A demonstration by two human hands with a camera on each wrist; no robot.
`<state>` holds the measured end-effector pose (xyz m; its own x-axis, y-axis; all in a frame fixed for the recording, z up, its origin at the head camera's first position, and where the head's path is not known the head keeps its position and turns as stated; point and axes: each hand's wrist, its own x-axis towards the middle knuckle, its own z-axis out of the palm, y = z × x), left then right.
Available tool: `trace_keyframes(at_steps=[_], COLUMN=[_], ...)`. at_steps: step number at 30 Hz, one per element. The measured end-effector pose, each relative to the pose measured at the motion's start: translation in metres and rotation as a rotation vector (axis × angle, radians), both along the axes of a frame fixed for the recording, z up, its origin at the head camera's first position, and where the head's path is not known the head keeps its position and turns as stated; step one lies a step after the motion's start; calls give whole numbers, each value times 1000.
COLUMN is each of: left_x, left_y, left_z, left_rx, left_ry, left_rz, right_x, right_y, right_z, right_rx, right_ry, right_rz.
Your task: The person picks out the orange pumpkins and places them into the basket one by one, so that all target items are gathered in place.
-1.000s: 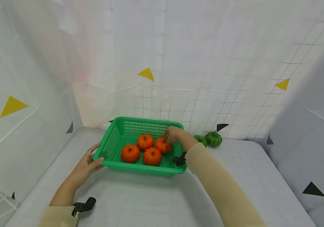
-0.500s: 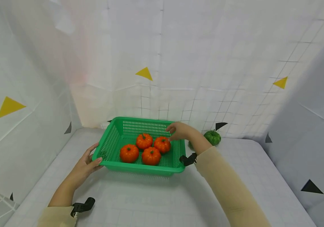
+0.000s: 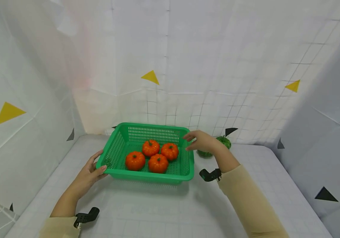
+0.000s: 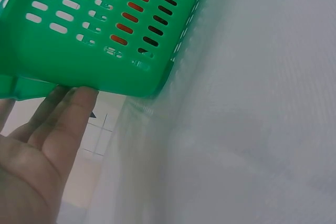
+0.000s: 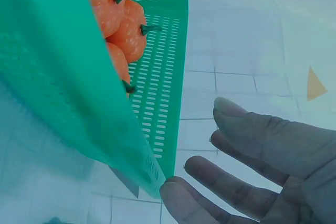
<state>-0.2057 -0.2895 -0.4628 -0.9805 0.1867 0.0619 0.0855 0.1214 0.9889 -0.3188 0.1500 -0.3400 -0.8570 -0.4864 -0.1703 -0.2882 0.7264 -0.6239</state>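
A green plastic basket (image 3: 146, 177) with slotted sides holds several small orange pumpkins (image 3: 158, 163), grouped around its middle and right. At the basket's left end, my left hand (image 3: 88, 177) grips the rim, thumb on top; in the left wrist view its fingers reach under the lip. My right hand (image 3: 202, 141) hovers over the right rim, thumb and fingers spread and holding nothing. Beyond that hand are two green pumpkins, the farther one (image 3: 224, 142) partly covered by the hand and the nearer one (image 3: 204, 154) showing only its lower part.
The basket stands on a table covered with a white cloth (image 3: 146, 211), near the back. White sheets (image 3: 188, 66) with grid lines and yellow and black triangles rise at the back and both sides.
My right hand has let go of the rightmost orange pumpkin and moved right, out of the basket to above its right rim. The left hand keeps its grip.
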Motion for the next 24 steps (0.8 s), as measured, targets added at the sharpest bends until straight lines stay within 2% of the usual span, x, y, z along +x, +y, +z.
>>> trace_keyframes(at_steps=[11, 17, 24], left_x=[1, 0, -1], left_y=[0, 0, -2], left_z=[0, -1, -4], left_rx=[-11, -4, -3], left_ry=[5, 2, -14], left_rz=[-2, 5, 12], right_x=[19, 33, 52], right_y=[32, 47, 61], right_z=[-13, -19, -35], right_rx=[-90, -129, -164], right_ry=[41, 126, 285], right_rz=[-32, -51, -119])
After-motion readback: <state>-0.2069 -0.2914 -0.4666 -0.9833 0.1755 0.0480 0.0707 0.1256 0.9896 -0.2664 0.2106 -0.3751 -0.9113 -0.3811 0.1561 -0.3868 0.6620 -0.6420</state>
